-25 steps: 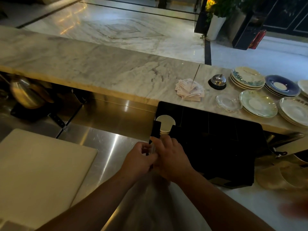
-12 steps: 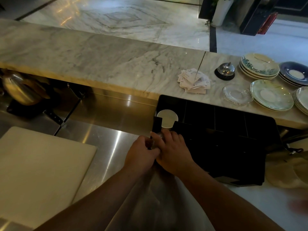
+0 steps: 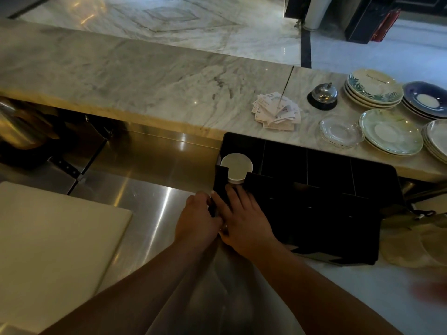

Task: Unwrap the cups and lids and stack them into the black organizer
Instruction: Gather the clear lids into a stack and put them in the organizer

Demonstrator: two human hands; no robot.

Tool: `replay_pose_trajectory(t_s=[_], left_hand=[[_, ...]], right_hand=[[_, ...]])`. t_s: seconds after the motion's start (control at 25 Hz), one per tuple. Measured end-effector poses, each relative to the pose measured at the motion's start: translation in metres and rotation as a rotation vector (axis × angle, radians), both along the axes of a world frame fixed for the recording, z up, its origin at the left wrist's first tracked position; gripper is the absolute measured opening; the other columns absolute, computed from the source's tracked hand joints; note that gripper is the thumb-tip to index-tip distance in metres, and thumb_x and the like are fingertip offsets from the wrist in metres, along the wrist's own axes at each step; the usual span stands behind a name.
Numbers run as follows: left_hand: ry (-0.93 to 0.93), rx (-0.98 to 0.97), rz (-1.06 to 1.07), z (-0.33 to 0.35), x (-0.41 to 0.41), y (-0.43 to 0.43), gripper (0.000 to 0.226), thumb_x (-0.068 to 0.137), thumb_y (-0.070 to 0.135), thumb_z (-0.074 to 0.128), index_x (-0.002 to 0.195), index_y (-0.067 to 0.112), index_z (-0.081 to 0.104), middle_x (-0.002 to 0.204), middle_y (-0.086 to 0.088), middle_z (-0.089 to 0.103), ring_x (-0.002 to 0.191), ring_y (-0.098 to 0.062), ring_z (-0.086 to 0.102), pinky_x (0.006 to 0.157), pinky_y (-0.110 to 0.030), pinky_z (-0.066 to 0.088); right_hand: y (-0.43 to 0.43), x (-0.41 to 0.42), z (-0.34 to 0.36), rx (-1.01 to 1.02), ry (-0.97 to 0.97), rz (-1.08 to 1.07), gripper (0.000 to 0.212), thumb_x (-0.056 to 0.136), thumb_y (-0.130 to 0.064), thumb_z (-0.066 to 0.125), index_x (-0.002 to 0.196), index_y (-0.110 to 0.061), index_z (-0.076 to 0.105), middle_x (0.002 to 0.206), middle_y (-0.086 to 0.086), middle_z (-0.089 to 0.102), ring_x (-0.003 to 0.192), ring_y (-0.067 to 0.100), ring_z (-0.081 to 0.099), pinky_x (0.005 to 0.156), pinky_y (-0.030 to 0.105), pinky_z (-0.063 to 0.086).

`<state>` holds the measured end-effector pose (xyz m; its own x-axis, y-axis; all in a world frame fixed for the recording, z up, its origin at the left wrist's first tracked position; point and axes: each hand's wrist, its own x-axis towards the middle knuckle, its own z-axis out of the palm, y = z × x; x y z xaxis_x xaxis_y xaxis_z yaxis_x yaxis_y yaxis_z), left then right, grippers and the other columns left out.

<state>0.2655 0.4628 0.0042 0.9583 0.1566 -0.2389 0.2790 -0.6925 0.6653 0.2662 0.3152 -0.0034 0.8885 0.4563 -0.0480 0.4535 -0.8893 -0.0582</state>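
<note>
Standing beside the person, I see a clear plastic wrap (image 3: 217, 293) hanging between the two forearms, just in front of the black organizer (image 3: 314, 209). Its upper end goes up to the place where both hands meet, at the front left corner of the organizer. The left hand (image 3: 196, 221) has its fingers curled into a fist on that upper end of the wrap, and it touches the right hand. The right hand (image 3: 244, 221) lies on the front wall of the organizer with its fingers stretched forward. Its thumb is hidden under it, so I cannot tell if this hand grips the wrap or only rests there. A white cup stack (image 3: 236, 166) stands upside down in the leftmost compartment of the organizer, just beyond the right fingertips. The other compartments are too dark to see into. To the left of the organizer lies a pale cutting board (image 3: 48, 250) on the steel counter (image 3: 145, 189). Behind the organizer runs a marble counter (image 3: 145, 81). On it, just behind the organizer, is a pile of receipts (image 3: 275, 112) on a spike, and to the right of them a service bell (image 3: 323, 96). Behind the right end of the organizer stand a glass saucer (image 3: 341, 129), pale green plates (image 3: 391, 131), leaf-patterned plates (image 3: 372, 89) and blue saucers (image 3: 425, 100).
</note>
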Motion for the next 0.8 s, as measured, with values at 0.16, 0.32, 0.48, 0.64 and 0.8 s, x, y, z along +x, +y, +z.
replay_pose_trajectory(t_s=[0.16, 0.32, 0.48, 0.64, 0.8], left_hand=[[-0.090, 0.084, -0.029, -0.005, 0.005, -0.003, 0.033, 0.077, 0.035, 0.070, 0.082, 0.033, 0.038, 0.089, 0.010, 0.041, 0.069, -0.007, 0.045, 0.052, -0.022, 0.027], [-0.124, 0.143, -0.121, -0.010, 0.007, 0.003, 0.039, 0.076, 0.037, 0.075, 0.085, 0.033, 0.037, 0.094, 0.007, 0.042, 0.076, -0.016, 0.048, 0.053, -0.021, 0.026], [-0.132, 0.178, -0.179, -0.009, 0.008, 0.011, 0.038, 0.075, 0.044, 0.073, 0.088, 0.035, 0.039, 0.098, 0.008, 0.046, 0.079, -0.014, 0.050, 0.053, -0.024, 0.030], [-0.112, 0.188, -0.250, -0.001, 0.007, 0.020, 0.035, 0.076, 0.050, 0.069, 0.097, 0.035, 0.045, 0.109, 0.006, 0.053, 0.084, -0.013, 0.054, 0.059, -0.029, 0.037], [-0.038, 0.201, -0.357, 0.013, 0.006, 0.031, 0.049, 0.077, 0.055, 0.070, 0.116, 0.031, 0.053, 0.120, 0.004, 0.057, 0.100, -0.015, 0.056, 0.068, -0.029, 0.041]], right_hand=[[-0.009, -0.005, -0.001, -0.045, -0.029, 0.069, 0.054, 0.086, -0.040, 0.060, 0.132, -0.012, 0.057, 0.127, 0.017, 0.062, 0.129, 0.039, 0.049, 0.120, 0.048, 0.016], [-0.009, -0.005, 0.000, -0.256, 0.007, 0.113, 0.050, 0.093, -0.043, 0.050, 0.124, -0.008, 0.067, 0.114, 0.016, 0.070, 0.121, 0.037, 0.055, 0.122, 0.051, 0.004], [-0.005, -0.004, 0.006, -0.301, 0.019, 0.113, 0.057, 0.096, -0.045, 0.038, 0.134, -0.008, 0.060, 0.127, 0.017, 0.065, 0.130, 0.037, 0.047, 0.117, 0.048, -0.012], [-0.003, -0.002, 0.018, -0.319, 0.079, 0.100, 0.060, 0.098, -0.044, 0.034, 0.142, -0.008, 0.052, 0.143, 0.019, 0.054, 0.143, 0.038, 0.031, 0.117, 0.047, -0.013], [0.002, -0.005, 0.041, -0.257, 0.167, 0.053, 0.059, 0.098, -0.047, 0.036, 0.144, -0.013, 0.049, 0.147, 0.012, 0.051, 0.145, 0.035, 0.027, 0.122, 0.049, 0.002]])
